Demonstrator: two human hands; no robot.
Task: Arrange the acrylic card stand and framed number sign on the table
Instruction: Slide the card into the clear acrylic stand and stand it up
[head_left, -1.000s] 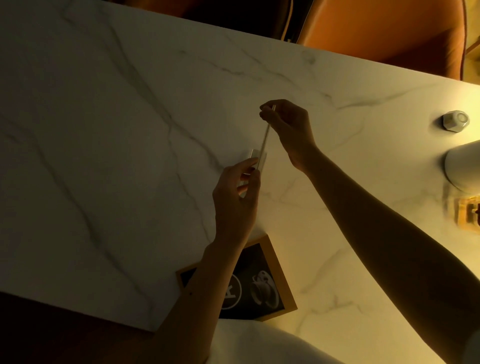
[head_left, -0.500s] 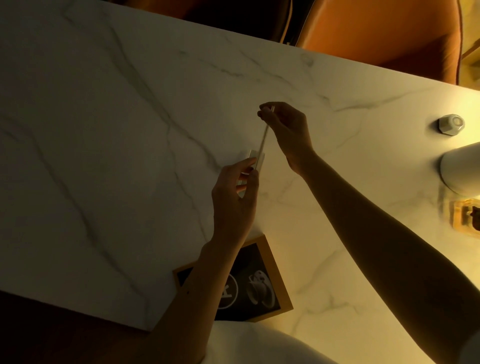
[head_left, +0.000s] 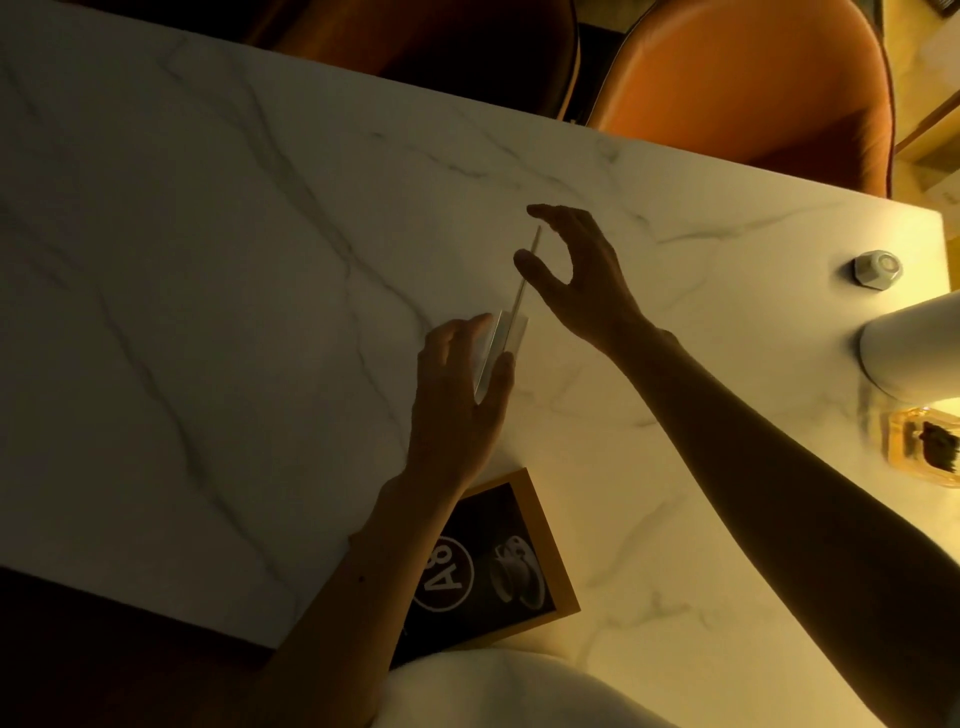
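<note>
Table: white marble top, grey veins
Centre: acrylic card stand, upright
Lower centre: framed number sign, flat
Right edge: small faceted knob, white base, amber dish

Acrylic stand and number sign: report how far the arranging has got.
Done: the acrylic stand sits upright on the marble table. In hand: the left hand is at its base, apparently touching it; the right hand is open beside the top edge, not pinching it. Left: the number sign lies flat at the near edge, partly under the left forearm, untouched.
</note>
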